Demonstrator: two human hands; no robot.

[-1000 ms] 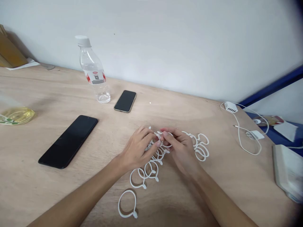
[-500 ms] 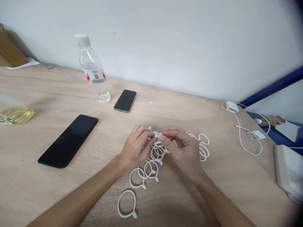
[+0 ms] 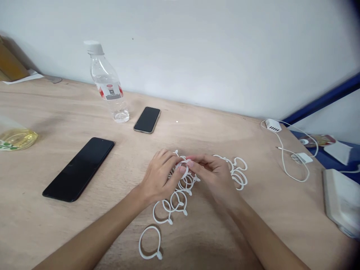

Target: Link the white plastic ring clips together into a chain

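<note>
A chain of white looped zip ties (image 3: 180,200) lies on the wooden table (image 3: 56,225), running from the near middle up past my hands to more loops (image 3: 239,174) on the right. My left hand (image 3: 161,176) and my right hand (image 3: 215,178) meet over the chain's middle, both pinching one white zip tie loop (image 3: 184,167) between fingertips. A single loose loop (image 3: 150,243) lies nearest to me, apart from the chain.
A large black phone (image 3: 80,168) lies left, a smaller phone (image 3: 147,119) and a clear water bottle (image 3: 108,84) stand behind. A yellowish bag (image 3: 15,138) is at the far left. White chargers and cables (image 3: 292,157) and a grey box (image 3: 341,202) sit right.
My fingertips have shifted slightly on the loop, drawing closer together. The view has drifted a little; the chain on the table has not moved.
</note>
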